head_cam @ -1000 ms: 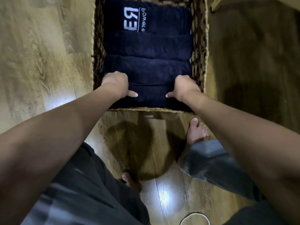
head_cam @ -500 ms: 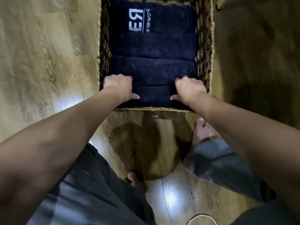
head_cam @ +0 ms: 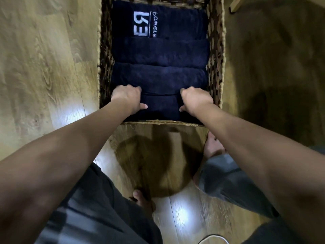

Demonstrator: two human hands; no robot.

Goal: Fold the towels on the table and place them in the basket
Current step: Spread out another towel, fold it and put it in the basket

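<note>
Four folded navy towels lie in a row inside the woven wicker basket (head_cam: 215,55), the farthest towel (head_cam: 158,20) bearing a white logo, the nearest towel (head_cam: 162,106) tucked against the basket's near wall.

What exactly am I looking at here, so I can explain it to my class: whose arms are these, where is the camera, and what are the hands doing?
There is no machine here. A person wears a wide-angle camera on the head, so the single picture looks down along their own two bare arms to the wooden floor and their bare feet.

In front of them stands a woven basket on that floor. Inside lie folded dark blue towels in a row; the farthest towel shows a white logo.

The left hand and right hand both press on the nearest towel, one at each end, fingers curled over its far edge, as if tucking it into place. Whether they grip it or just push cannot be told.
</note>
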